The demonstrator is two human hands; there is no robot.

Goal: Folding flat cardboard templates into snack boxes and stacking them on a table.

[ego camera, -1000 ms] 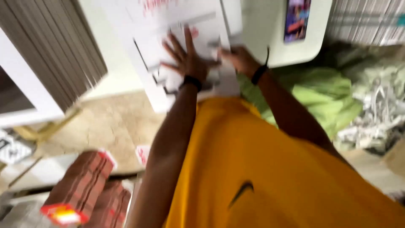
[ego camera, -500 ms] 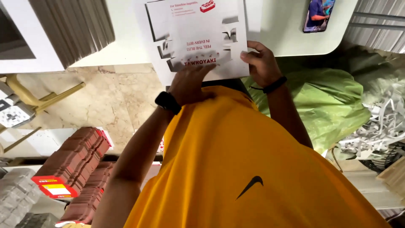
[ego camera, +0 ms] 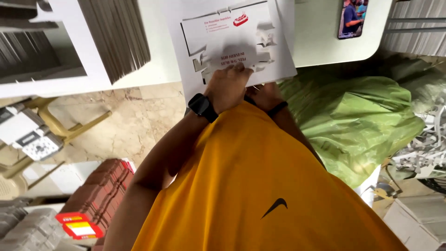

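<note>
A white die-cut cardboard sheet (ego camera: 232, 42) with a printed box outline lies over the near edge of a white table (ego camera: 320, 42). My left hand (ego camera: 227, 86), a black watch on its wrist, grips the sheet's near edge with bent fingers. Close on its right, my right hand (ego camera: 262, 95), with a black band on the wrist, is partly hidden under the sheet's edge and seems to hold it from below. My orange shirt fills the lower middle of the view.
A phone (ego camera: 351, 18) lies on the table at the right. Stacks of grey flat cardboard (ego camera: 116, 42) stand at the left. A green plastic bag (ego camera: 353, 121) sits at the right, with paper scraps (ego camera: 425, 148) beyond it. Brown-red bundled stacks (ego camera: 100, 190) rest on the floor.
My left hand went from lying flat and spread on the sheet to gripping its near edge. My right hand moved from the sheet's right side to below its near edge.
</note>
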